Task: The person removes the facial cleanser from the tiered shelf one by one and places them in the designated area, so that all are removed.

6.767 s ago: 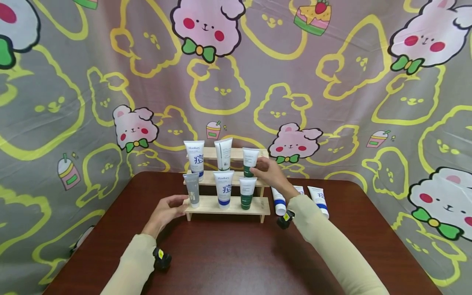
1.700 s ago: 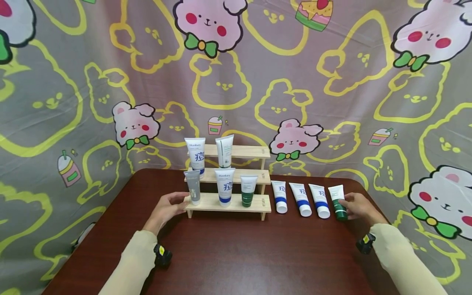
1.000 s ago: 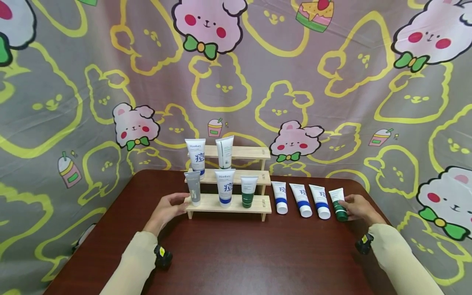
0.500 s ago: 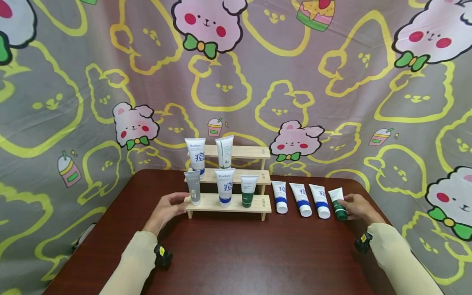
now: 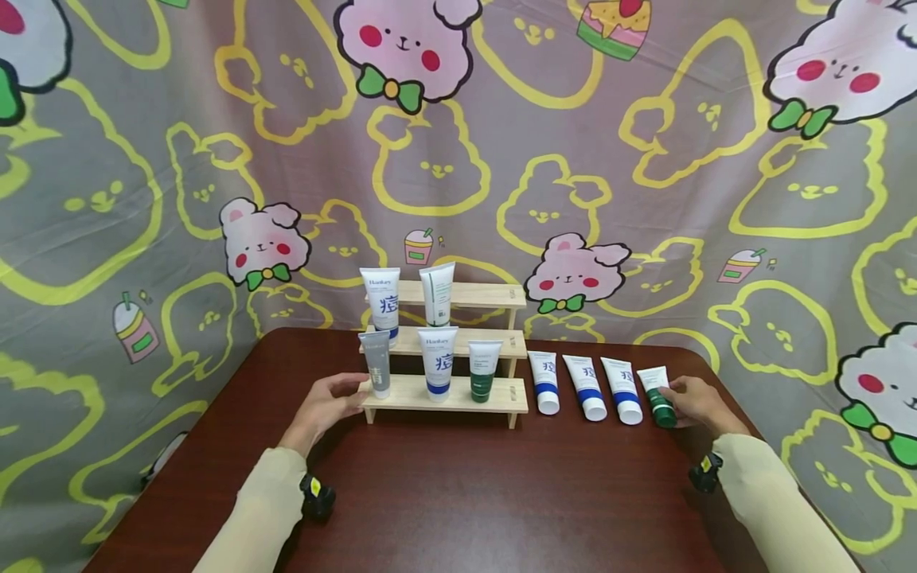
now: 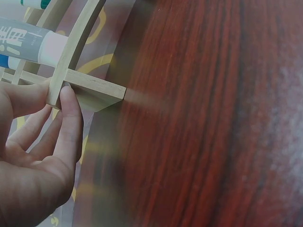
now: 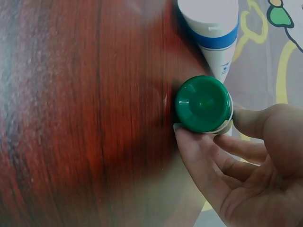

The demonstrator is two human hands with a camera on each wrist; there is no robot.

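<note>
At the left end of the bottom shelf, my left hand (image 5: 325, 407) pinches the edge of the three-tier wooden display stand (image 5: 458, 404); the left wrist view has thumb and fingertips on either side of the board. Far to the right, my right hand (image 5: 696, 402) holds a white and green squeeze tube (image 5: 657, 396) lying on the table, its green cap (image 7: 202, 104) facing the right wrist camera. Standing on the bottom shelf are a grey tube (image 5: 376, 366), a white-blue tube (image 5: 438, 364) and a white-green tube (image 5: 484, 371). Behind them stand a tall white-blue tube (image 5: 381, 302) and a white tube (image 5: 438, 294).
Between the stand and my right hand, three white-blue tubes lie in a row: one (image 5: 546, 383), a second (image 5: 586, 387) and a third (image 5: 622, 390). The dark red wooden table (image 5: 458, 493) runs back to a cartoon-print curtain (image 5: 602, 159).
Since the oldest frame, my right hand has taken the white-green tube from the stand's right side to the table's right, beside the lying tubes. Lately both hands stay nearly still.
</note>
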